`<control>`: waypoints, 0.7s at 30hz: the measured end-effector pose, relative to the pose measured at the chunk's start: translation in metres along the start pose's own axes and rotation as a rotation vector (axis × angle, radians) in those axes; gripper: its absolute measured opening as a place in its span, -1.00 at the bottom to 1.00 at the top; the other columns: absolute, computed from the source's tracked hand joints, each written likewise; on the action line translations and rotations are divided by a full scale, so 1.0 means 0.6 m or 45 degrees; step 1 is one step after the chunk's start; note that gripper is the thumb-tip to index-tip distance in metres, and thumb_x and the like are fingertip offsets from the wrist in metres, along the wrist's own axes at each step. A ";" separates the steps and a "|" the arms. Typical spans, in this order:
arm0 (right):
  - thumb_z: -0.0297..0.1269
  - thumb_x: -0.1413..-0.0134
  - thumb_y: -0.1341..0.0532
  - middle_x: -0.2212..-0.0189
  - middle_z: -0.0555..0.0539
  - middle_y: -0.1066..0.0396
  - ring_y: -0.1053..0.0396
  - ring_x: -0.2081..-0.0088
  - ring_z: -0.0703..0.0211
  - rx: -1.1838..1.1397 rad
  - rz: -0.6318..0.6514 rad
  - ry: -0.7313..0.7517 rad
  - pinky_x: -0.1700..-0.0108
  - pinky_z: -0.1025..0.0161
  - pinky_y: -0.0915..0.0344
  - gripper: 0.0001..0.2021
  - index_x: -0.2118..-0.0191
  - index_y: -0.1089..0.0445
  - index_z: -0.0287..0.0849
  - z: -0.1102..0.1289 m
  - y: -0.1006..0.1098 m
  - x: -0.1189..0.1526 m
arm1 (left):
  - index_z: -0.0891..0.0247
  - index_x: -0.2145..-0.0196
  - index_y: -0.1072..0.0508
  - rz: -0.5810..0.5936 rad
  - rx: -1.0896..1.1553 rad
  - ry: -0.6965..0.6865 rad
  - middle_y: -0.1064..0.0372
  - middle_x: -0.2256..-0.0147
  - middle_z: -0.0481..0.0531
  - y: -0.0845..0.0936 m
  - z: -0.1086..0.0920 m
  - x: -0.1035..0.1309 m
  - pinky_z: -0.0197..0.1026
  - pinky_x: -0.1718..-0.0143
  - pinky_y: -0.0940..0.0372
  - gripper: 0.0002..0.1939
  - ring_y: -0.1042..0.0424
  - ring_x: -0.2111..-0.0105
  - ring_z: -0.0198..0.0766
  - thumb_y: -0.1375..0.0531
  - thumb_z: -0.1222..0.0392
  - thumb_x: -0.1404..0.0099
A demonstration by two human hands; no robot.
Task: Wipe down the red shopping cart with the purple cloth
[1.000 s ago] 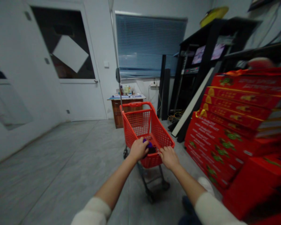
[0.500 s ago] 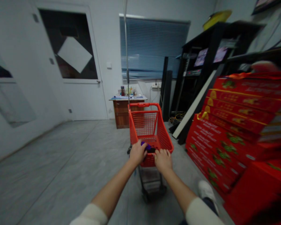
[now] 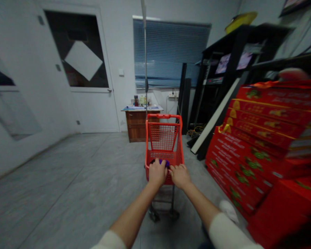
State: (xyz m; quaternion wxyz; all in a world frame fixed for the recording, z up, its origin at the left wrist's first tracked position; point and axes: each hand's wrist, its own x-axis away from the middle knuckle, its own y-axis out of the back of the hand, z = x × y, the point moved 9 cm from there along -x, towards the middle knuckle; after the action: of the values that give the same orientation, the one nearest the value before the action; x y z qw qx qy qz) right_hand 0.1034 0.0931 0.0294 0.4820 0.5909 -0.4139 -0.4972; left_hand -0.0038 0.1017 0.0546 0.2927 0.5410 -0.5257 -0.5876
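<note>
A red shopping cart [image 3: 164, 138] with a mesh basket stands on the grey floor in front of me, its handle on the far side. My left hand [image 3: 158, 173] is closed over the basket's near rim, left of its middle. Beside it, my right hand [image 3: 180, 175] grips the same rim toward the right corner. A purple item [image 3: 167, 163] shows just behind my left fingers, with something dark by it. A thin upright pole [image 3: 145, 55] rises at the cart's far left corner.
Stacked red boxes [image 3: 251, 148] line the right side, with a white shoe [image 3: 228, 210] near them. A small wooden cabinet [image 3: 137, 126] stands behind the cart by the wall. A white plank [image 3: 214, 117] leans against a black rack. The door [image 3: 94, 110] is closed.
The cart has swung round to face me more squarely, its near end shifting left and its handle right. The pole has moved slightly right. Both hands have stayed on the rim.
</note>
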 end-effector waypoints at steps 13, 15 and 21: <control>-0.23 -0.33 0.06 0.19 -0.17 -0.53 -0.39 0.09 0.09 -0.100 -0.022 -0.022 -0.08 0.12 0.02 -0.67 0.15 -0.43 -0.18 0.024 0.003 -0.004 | 0.09 0.09 -0.49 -0.158 0.072 -0.157 -0.37 0.14 0.08 0.012 0.068 -0.028 0.10 -0.23 0.05 -0.73 -0.33 0.05 -0.13 -0.12 0.04 -0.30; -0.24 -0.33 0.06 0.20 -0.20 -0.53 -0.40 0.11 0.08 -0.099 -0.032 -0.040 -0.07 0.12 0.02 -0.67 0.15 -0.44 -0.19 0.027 0.003 -0.004 | 0.10 0.05 -0.46 -0.248 0.098 -0.058 -0.33 0.06 0.13 0.003 0.057 -0.007 0.08 -0.20 -0.01 -0.71 -0.30 0.01 -0.11 -0.12 0.07 -0.31; -0.20 -0.34 0.05 0.21 -0.20 -0.53 -0.41 0.12 0.07 -0.074 -0.015 -0.031 -0.04 0.13 0.01 -0.66 0.15 -0.44 -0.20 0.006 0.008 0.006 | 0.04 0.04 -0.46 -0.118 0.067 -0.347 -0.35 0.16 0.04 0.009 0.045 -0.018 0.01 -0.26 0.05 -0.71 -0.33 0.06 -0.19 -0.15 0.10 -0.29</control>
State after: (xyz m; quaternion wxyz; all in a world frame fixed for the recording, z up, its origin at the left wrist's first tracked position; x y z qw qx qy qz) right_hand 0.1002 0.0882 0.0331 0.4911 0.5729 -0.4016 -0.5191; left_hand -0.0279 0.1182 0.0596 0.1769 0.4874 -0.5501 -0.6546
